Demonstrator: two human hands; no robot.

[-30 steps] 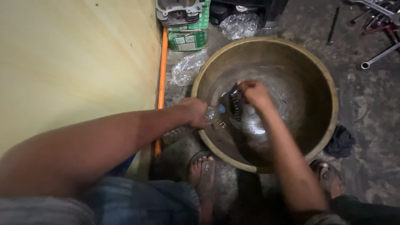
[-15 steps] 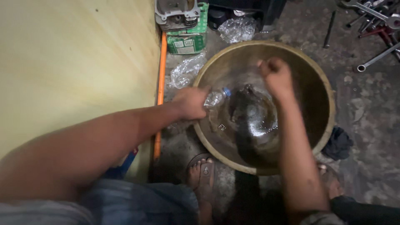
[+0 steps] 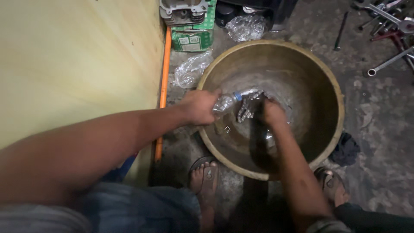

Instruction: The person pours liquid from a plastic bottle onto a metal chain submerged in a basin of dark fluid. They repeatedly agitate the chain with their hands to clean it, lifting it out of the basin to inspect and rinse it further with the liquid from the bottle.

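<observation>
Right hand [image 3: 272, 113] down again from the raised fist of half a second ago at the basin's 12 o'clock side, now low near the centre of the brass-coloured basin [image 3: 332, 82], fingers curled around a short metal chain [image 3: 246, 108] that hangs wet just at the hand's 9 o'clock. Left hand [image 3: 199, 105] hardly shifted, wrapped around a clear plastic bottle [image 3: 226, 101] tilted over the rim at the basin's 9 o'clock, blue-capped neck pointing at the chain. Unmoved on the floor: orange pipe [image 3: 162, 88] along the yellow wall, crumpled plastic [image 3: 190, 70] at the basin's 10 o'clock, wrenches [image 3: 388, 60] at 2 o'clock.
</observation>
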